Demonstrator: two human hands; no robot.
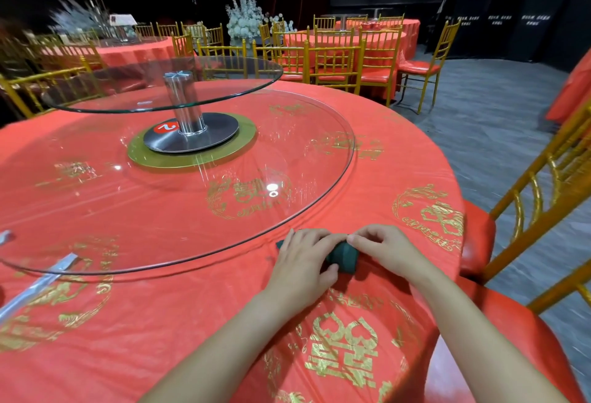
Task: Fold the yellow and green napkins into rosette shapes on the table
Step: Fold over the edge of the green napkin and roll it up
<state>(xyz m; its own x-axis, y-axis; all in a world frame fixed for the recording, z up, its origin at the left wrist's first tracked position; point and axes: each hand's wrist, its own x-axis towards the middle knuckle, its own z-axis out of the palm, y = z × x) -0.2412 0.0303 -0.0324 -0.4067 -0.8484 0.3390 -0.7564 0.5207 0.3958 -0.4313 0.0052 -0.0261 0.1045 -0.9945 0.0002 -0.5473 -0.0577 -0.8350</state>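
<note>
The green napkin (343,260), bunched into a small dark roll, lies on the worktop (198,332) at about 4 o'clock from the worktop's middle, just outside the rim of the big glass turntable (179,210). Both hands close on it: the left hand (303,258) covers its left part with fingers curled over, the right hand (385,250) pinches its upper right end, and the fingertips of the two nearly meet. A red cloth with gold print covers the worktop. A gold chair (543,198) stands at 3 o'clock.
</note>
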